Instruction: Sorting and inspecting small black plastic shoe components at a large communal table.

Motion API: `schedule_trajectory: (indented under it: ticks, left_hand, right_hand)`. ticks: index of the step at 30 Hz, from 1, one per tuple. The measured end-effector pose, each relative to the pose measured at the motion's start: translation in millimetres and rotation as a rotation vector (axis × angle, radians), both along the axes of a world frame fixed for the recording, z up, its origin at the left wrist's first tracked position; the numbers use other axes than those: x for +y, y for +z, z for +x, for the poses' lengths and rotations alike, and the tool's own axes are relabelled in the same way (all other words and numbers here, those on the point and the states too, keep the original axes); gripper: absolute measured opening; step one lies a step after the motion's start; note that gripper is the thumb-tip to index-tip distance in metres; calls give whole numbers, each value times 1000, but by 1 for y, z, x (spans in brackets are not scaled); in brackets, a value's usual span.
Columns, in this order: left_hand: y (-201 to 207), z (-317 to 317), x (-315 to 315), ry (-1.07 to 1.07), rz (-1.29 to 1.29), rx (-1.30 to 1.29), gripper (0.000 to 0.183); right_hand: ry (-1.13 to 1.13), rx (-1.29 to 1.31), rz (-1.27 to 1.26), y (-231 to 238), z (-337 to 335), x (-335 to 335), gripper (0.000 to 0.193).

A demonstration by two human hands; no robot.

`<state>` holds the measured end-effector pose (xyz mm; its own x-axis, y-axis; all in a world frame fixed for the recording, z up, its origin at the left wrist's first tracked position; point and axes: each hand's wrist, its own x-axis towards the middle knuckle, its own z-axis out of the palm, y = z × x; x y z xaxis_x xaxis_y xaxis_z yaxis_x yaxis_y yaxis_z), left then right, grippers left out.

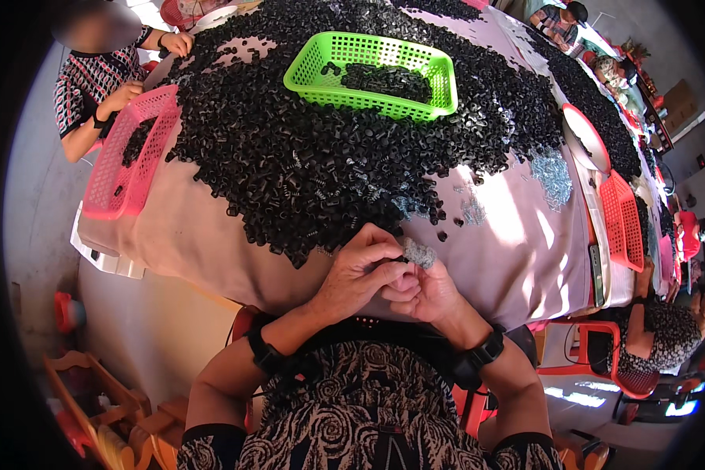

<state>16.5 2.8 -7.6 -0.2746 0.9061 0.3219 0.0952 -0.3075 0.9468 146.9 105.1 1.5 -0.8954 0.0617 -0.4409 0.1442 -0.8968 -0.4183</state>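
Note:
My left hand [358,274] and my right hand [427,294] meet just in front of the table's near edge, fingertips pinched together. Between them shows a bit of a small black plastic part [402,259], mostly hidden by the fingers. A grey knitted finger cover [421,252] sits on a finger of my right hand. Right beyond my hands spreads a large heap of small black plastic parts [290,180], with thin metal springs scattered over it. To the right of the heap lies a pile of silvery springs [552,178].
A green basket [368,100] with black parts stands on the heap. At left, a co-worker [102,74] sits by a pink basket [102,184]. A white bowl [586,137] and red basket [622,222] are at the right. More people sit along the right, near a red chair [583,348].

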Motion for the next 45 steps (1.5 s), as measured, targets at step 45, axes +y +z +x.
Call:
schedule_trajectory:
  ticks: [45]
  left_hand:
    - [-7,1,-1,67,-108,73,22]
  right_hand:
    - [-124,-426,1795,76,-31,148,23]
